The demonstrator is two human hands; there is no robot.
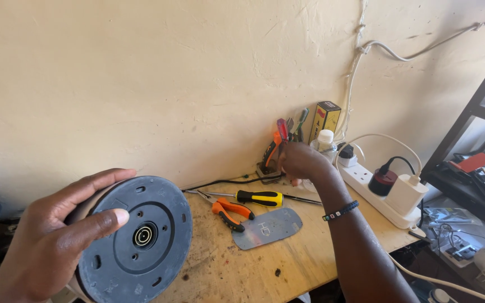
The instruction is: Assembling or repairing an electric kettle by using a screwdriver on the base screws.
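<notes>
My left hand (57, 235) grips a round dark grey plastic base disc (141, 247) by its rim, thumb across its face, underside with a central ring connector turned toward me. My right hand (301, 163) reaches to the back of the wooden bench (293, 258), its fingers closed among a cluster of tool handles (284, 132) standing against the wall; whether it holds one I cannot tell. A beaded bracelet sits on that wrist.
On the bench lie a yellow-and-black screwdriver (262, 197), orange-handled pliers (231, 212) and a grey metal plate (268, 227). A white power strip (377, 196) with plugs lies at the right, a yellow-black box (324, 119) and white bottle (325, 140) stand by the wall. A dark shelf (472, 168) stands far right.
</notes>
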